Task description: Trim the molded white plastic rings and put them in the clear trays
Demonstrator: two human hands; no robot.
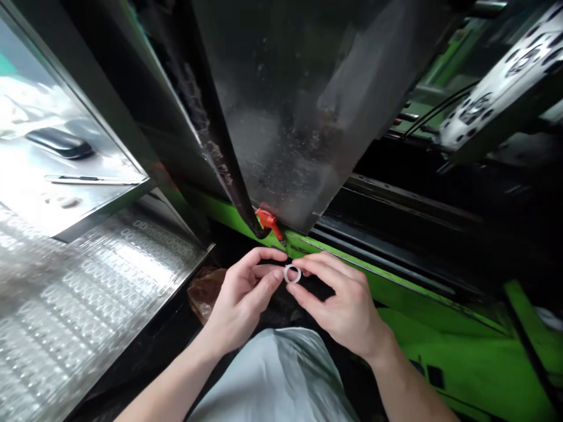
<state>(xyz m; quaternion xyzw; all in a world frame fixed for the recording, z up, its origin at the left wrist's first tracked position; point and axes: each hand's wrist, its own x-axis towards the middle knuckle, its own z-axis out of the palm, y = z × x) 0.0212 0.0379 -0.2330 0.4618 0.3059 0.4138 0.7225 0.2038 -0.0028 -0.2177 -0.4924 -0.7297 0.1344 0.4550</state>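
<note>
A small white plastic ring (292, 273) sits at the centre of the view, pinched between the fingertips of both hands. My left hand (244, 299) grips it from the left with thumb and forefinger. My right hand (338, 299) holds its other side with the fingertips. Just above the hands, an orange-red valve handle (268, 224) sticks out at the lower corner of a scratched steel panel (299, 105). Neither hand touches the handle.
A metal tray (88, 293) holding rows of clear rings lies to the left, below a steel shelf (53, 193) with a black object (59, 142). A brown plastic bag (206, 293) lies beside my left hand. Green machine frame (457, 351) runs along the right.
</note>
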